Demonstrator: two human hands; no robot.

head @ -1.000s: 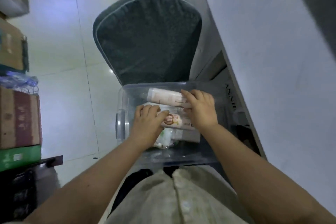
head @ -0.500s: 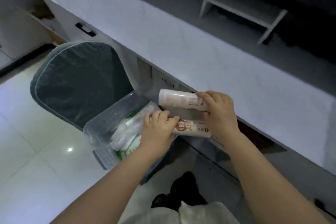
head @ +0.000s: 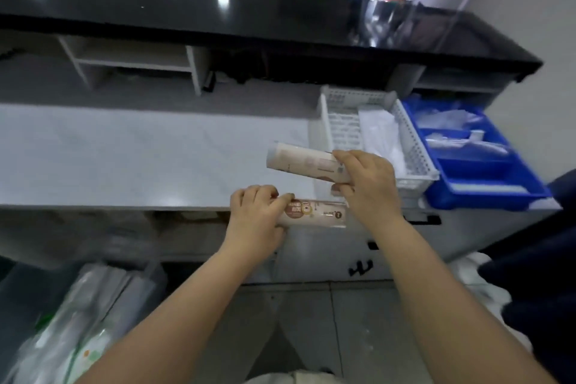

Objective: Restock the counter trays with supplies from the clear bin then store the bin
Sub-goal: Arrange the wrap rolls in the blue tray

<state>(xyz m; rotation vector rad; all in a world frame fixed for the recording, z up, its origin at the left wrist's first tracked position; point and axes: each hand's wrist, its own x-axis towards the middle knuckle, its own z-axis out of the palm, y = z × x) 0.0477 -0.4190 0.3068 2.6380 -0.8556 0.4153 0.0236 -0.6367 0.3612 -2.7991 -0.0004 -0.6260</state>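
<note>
Gripping one pack (head: 314, 213) lengthwise left-right in left hand (head: 255, 215), right hand (head: 367, 184) clutching another (head: 304, 162) (tilted slightly)

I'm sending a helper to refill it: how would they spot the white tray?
Follow the grey counter to its right end. The white tray is a slatted basket holding white packets, next to the blue bin; it alone is white with perforated walls.

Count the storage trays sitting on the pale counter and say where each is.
2: a white slotted plastic tray just beyond the right hand, and a blue plastic tray touching its right side. Others may lie out of frame.
</note>
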